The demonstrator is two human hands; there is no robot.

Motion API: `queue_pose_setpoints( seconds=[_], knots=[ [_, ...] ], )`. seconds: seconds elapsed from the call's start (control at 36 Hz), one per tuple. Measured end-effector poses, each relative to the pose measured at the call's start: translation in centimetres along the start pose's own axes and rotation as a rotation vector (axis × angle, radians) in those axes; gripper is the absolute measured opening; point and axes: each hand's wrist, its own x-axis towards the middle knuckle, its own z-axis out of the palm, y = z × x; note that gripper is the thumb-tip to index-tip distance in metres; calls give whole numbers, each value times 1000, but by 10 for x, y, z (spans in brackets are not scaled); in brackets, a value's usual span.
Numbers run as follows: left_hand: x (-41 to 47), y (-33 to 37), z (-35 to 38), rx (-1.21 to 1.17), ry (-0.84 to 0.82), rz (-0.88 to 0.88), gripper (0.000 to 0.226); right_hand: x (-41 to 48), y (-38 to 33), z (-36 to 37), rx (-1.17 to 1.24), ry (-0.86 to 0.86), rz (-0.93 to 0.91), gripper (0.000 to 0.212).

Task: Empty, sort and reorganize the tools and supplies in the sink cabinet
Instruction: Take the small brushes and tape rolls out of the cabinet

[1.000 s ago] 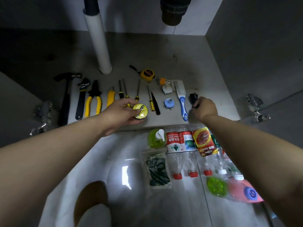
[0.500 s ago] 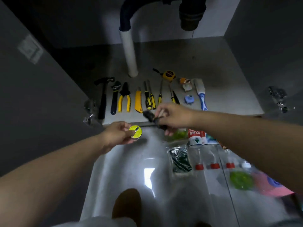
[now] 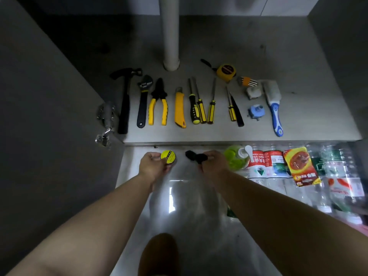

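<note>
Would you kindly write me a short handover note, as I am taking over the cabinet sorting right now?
Left hand grips a yellow tape roll. Right hand holds a small black item, too dark to identify. Both hands are above the floor tiles, just in front of the cabinet floor.
Done: hammer, wrench, pliers, utility knife, screwdrivers, tape measure and brush lie sorted on the cabinet floor.
Left: place the two held items. The bottles and green soap dispenser lie outside on the tiles at right, probably to be put away.
</note>
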Motion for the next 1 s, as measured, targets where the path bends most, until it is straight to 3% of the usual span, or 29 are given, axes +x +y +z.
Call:
queue_pose_setpoints(
  seconds=[0.22, 0.33, 0.39, 0.44, 0.56, 0.61, 0.67, 0.75, 0.81, 0.89, 1.0],
  knots=[
    [2, -5, 8, 178, -53, 103, 31, -14, -15, -6, -192, 54, -39, 52],
    [-8, 4, 9, 407, -104, 134, 30, -33, -32, -9, -363, -20, -87, 44],
    [-13, 13, 11, 556, -93, 97, 40, -43, -45, -17, -410, -136, -99, 38],
    [-24, 28, 13, 662, -157, 73, 35, -52, -59, -28, -389, -361, -115, 34],
    [-58, 69, 24, 758, -496, 83, 17, -66, -93, -74, -91, -604, -187, 17],
    [-71, 87, 35, 782, -577, 109, 18, -66, -110, -103, -120, -531, -339, 13],
    [-82, 102, 48, 818, -595, 164, 20, -54, -118, -130, -154, -318, -429, 15],
    [-92, 116, 68, 820, -565, 289, 23, -28, -111, -169, -257, 47, -453, 14],
    [-95, 121, 79, 788, -525, 361, 22, -9, -96, -192, -364, 202, -397, 9],
    [-94, 125, 94, 755, -469, 473, 16, 11, -76, -213, -465, 290, -241, 34],
    [-87, 125, 105, 808, -444, 587, 12, 26, -59, -215, -518, 285, -213, 45]
  ],
)
